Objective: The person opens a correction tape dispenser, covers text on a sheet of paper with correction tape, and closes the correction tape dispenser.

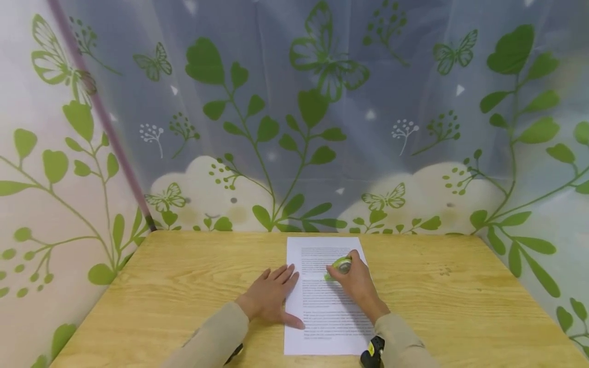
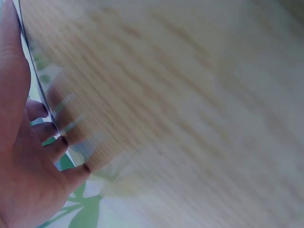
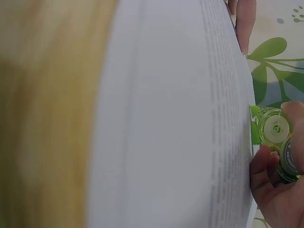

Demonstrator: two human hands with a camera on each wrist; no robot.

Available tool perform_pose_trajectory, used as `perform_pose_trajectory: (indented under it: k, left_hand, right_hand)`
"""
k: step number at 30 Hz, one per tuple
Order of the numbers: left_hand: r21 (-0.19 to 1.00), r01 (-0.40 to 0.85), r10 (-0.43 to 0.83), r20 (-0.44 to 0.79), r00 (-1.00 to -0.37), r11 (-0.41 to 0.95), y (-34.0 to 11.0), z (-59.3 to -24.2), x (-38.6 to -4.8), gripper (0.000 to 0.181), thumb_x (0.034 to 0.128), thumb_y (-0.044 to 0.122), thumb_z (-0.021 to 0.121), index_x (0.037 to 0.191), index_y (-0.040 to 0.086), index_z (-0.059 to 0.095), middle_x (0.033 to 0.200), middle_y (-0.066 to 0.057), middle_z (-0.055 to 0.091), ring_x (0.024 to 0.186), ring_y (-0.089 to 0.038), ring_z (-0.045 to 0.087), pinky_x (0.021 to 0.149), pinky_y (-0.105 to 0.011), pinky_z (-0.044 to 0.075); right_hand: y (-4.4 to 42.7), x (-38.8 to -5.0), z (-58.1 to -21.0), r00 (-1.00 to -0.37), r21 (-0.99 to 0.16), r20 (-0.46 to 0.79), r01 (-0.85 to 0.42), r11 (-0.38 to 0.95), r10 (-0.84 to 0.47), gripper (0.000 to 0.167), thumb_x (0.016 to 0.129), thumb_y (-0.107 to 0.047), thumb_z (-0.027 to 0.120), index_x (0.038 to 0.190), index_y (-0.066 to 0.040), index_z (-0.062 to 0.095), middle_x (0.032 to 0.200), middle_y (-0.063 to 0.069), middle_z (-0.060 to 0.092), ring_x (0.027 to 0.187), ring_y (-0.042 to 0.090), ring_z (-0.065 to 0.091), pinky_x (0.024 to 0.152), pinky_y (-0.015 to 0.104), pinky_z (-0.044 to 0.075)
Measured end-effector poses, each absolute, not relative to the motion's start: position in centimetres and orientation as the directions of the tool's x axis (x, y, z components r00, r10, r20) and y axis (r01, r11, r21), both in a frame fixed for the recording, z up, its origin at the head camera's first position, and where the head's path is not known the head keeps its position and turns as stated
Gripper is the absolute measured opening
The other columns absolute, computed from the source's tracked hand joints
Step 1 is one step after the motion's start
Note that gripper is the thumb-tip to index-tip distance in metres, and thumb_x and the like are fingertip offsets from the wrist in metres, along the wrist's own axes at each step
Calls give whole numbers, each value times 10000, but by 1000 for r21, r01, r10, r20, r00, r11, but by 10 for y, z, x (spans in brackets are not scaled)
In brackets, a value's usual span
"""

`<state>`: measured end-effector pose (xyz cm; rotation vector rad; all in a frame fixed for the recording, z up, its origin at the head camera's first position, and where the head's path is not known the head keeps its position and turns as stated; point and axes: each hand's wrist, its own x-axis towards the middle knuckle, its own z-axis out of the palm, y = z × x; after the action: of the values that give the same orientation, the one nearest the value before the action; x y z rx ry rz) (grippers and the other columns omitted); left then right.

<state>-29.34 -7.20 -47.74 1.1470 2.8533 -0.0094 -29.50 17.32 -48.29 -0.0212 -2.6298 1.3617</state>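
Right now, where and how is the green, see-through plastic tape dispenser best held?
Probably the dispenser is best gripped by its rounded body, coming from the right in the head view, as the right hand does: its green tip slants down-left toward the printed white paper sheet, so leave that end free.

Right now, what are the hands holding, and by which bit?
The right hand pinches a green tape dispenser by its rounded body, not its tip. The left hand grips nothing; it rests at the left edge of the paper.
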Motion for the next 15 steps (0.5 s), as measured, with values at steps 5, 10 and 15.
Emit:
perform_pose_trajectory:
  k: [5, 10, 15]
  left_hand:
    - [-4, 696, 695, -51, -718, 718, -70, -480, -295, 1211, 652, 922, 386, 1504, 68, 282, 1558, -131, 210, 1412, -299, 214, 1077, -549, 255]
    - [0, 681, 679, -83, -730, 732, -69, -477, -292, 1202, 659, 910, 409, 1506, 68, 275, 1560, -130, 205, 1416, -294, 203, 1084, -544, 244]
    - [27, 659, 657, -122, -744, 751, -68, -469, -289, 1184, 673, 885, 451, 1512, 71, 258, 1566, -123, 192, 1422, -286, 188, 1093, -542, 222]
  right_hand:
    - [180, -295, -482, -984, -807, 145, -58, 588, 101, 418, 845, -236, 747, 962, -37, 398, 817, 95, 560, 635, 165, 539, 553, 285, 459]
    - [182, -295, -482, -985, -815, 141, -61, 577, 96, 417, 845, -229, 748, 974, -30, 404, 819, 99, 561, 633, 163, 542, 543, 277, 462]
    - [182, -295, -481, -987, -821, 127, -51, 569, 95, 417, 850, -237, 743, 993, -32, 409, 833, 102, 561, 639, 163, 550, 538, 279, 472]
